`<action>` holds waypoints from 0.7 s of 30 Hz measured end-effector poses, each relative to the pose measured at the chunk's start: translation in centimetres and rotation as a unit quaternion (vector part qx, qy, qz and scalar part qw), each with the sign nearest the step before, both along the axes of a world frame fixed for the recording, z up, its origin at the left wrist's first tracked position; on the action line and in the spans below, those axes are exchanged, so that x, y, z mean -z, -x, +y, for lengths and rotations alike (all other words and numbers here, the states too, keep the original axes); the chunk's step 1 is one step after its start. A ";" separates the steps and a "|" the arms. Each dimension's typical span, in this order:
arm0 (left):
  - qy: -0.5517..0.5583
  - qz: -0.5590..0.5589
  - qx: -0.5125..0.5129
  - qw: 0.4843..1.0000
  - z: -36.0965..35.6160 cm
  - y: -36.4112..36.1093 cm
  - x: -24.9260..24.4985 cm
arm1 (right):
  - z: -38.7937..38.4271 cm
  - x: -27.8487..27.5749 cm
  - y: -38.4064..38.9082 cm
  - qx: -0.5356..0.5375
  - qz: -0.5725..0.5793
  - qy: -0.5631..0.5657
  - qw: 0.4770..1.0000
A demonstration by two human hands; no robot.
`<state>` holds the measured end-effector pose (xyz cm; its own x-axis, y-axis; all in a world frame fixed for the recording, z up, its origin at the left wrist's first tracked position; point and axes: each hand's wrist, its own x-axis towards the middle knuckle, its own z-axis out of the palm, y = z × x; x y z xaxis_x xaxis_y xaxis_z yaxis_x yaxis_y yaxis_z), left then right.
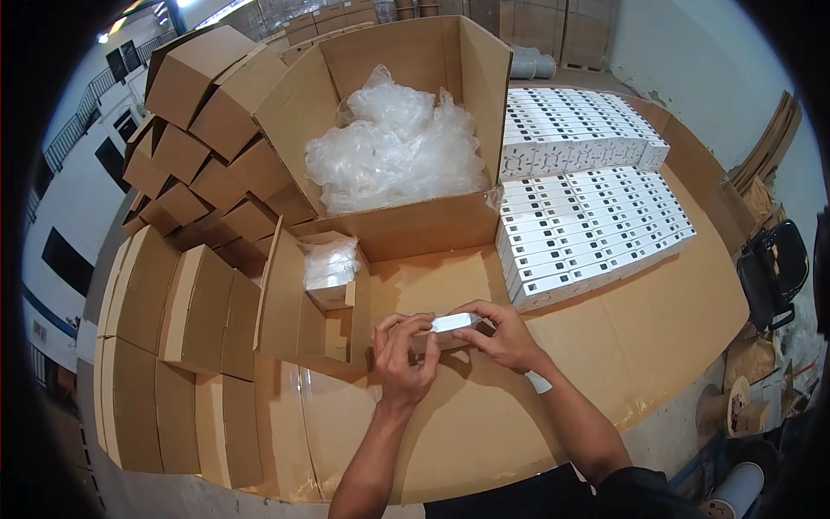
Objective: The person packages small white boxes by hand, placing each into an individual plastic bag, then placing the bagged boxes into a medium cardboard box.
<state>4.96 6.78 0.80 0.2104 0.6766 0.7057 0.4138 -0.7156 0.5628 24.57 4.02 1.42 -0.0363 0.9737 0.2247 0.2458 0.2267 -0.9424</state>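
Note:
Between my two hands is a white box (453, 323), shiny on top as if in clear plastic film. My left hand (405, 350) grips its left end with bent fingers. At the other end, my right hand (501, 337) pinches it between thumb and fingers. Much of the box's sides is hidden by the fingers. Just left of my hands stands an open small carton (281, 298), partly filled with white boxes in clear plastic bags (330, 268).
A large open carton (393, 232) holds a heap of clear plastic bags (402, 143). To its right stand stacked rows of white boxes (596, 225). Closed brown cartons (138, 389) line the left side; more cartons (203, 156) are piled behind. Cardboard (640, 346) covers the table.

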 end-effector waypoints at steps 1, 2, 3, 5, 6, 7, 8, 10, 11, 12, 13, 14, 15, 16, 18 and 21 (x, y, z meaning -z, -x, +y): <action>0.027 -0.025 0.006 0.999 0.0 0.0 0.1 | 0.0 0.0 0.0 0.000 0.000 0.000 1.000; 0.027 -0.025 0.006 0.999 0.0 0.0 0.1 | 0.0 0.0 0.0 -0.001 0.012 0.018 1.000; 0.037 -0.025 0.003 0.999 0.1 0.1 0.1 | 0.0 0.0 -0.1 -0.003 0.023 0.035 0.999; 0.046 -0.026 0.000 0.999 0.2 0.2 0.1 | 0.1 0.0 -0.1 -0.003 0.015 0.028 0.999; 0.061 -0.038 0.009 0.997 0.3 0.2 0.1 | 0.1 0.0 -0.1 -0.003 0.006 0.021 1.000; 0.077 -0.050 0.018 0.996 0.3 0.2 0.2 | 0.1 0.0 -0.1 -0.003 0.007 0.021 1.000; 0.077 -0.049 0.019 0.996 0.4 0.2 0.3 | 0.0 -0.1 -0.1 -0.001 0.013 0.037 0.999; 0.081 -0.061 0.015 0.995 0.5 0.2 0.4 | 0.0 -0.1 -0.2 0.000 0.019 0.054 0.998; 0.081 -0.061 0.015 0.995 0.5 0.2 0.6 | 0.0 0.0 -0.2 -0.006 0.019 0.054 0.998; 0.122 -0.095 0.023 0.988 0.5 0.2 1.0 | 0.1 0.0 -0.3 -0.013 0.018 0.055 0.998; 0.163 -0.128 0.033 0.978 0.5 0.1 1.1 | 0.1 0.1 -0.2 -0.012 0.018 0.054 0.998; 0.163 -0.128 0.033 0.978 0.5 0.1 1.1 | 0.2 0.2 0.0 -0.015 0.048 0.037 0.998; 0.199 -0.149 0.048 0.968 0.4 0.2 1.0 | 0.2 0.2 0.1 -0.018 0.078 0.020 0.997; 0.234 -0.169 0.062 0.955 0.4 0.3 0.9 | 0.2 0.2 0.0 -0.018 0.078 0.020 0.997; 0.260 -0.199 0.093 0.940 0.6 0.3 1.3 | 0.2 0.2 -0.1 -0.020 0.048 0.004 0.999; 0.297 -0.218 0.128 0.921 1.1 0.6 1.7 | 0.2 0.4 -0.2 -0.025 0.053 0.008 0.998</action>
<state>4.33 7.84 -0.93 0.2007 0.9385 0.2811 -0.0829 -0.2696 0.9594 24.78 4.26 1.03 -0.0618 0.9749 0.2140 0.1335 0.2206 -0.9662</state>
